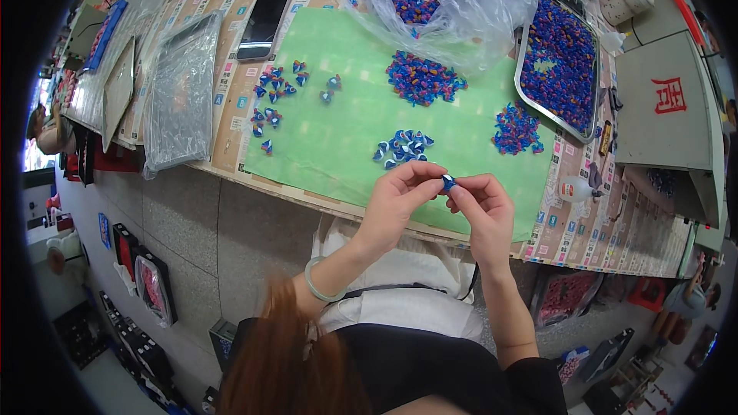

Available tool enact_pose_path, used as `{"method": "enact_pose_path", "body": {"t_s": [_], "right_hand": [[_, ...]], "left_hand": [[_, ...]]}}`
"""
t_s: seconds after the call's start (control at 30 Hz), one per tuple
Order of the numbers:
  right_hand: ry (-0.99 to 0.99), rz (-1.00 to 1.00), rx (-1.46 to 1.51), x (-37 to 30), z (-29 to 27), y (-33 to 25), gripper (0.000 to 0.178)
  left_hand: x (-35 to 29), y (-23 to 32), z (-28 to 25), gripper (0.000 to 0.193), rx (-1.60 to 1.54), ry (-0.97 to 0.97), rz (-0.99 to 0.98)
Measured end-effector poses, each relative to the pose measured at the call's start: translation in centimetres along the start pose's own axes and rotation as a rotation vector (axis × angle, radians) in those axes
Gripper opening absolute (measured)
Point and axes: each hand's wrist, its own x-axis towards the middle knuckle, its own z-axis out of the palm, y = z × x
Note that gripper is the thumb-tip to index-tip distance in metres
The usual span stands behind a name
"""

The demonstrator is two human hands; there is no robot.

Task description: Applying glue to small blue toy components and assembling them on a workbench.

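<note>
1. Head view: we see a small blue-and-white piece (448, 181) between the left hand (396, 204) and right hand (486, 204), equally near both, thumbs and fingertips pinched closed on it.
2. Similar blue-and-white pieces (403, 146) lie just beyond, leftward.
3. Fingers hide its ends; we cannot tell its long axis.

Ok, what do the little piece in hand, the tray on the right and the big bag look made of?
Piece: probably plastic, seemingly glossy with a bright white patch; too small to be sure. Tray: seemingly smooth metal, from its silvery, shiny rim. Bag: likely clear plastic film, see-through with bright creases.
</note>
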Motion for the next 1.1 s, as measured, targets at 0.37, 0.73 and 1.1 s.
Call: {"method": "enact_pose_path", "body": {"t_s": [0.37, 0.73, 1.1], "right_hand": [[0.033, -0.011, 0.063, -0.4, -0.1, 0.5, 0.007], [-0.039, -0.271, -0.25, -0.7, -1.1, 0.7, 0.005], [0.056, -0.135, 0.0, -1.2, -0.2, -0.3, 0.004]], "left_hand": [[-0.6, 0.0, 0.6, 0.01, 0.26, 0.064, 0.215], [-0.8, 0.6, 0.2, 0.012, 0.567, -0.082, 0.396], [-0.8, 0.7, 1.2, 0.019, 0.687, -0.063, 0.589]]}}
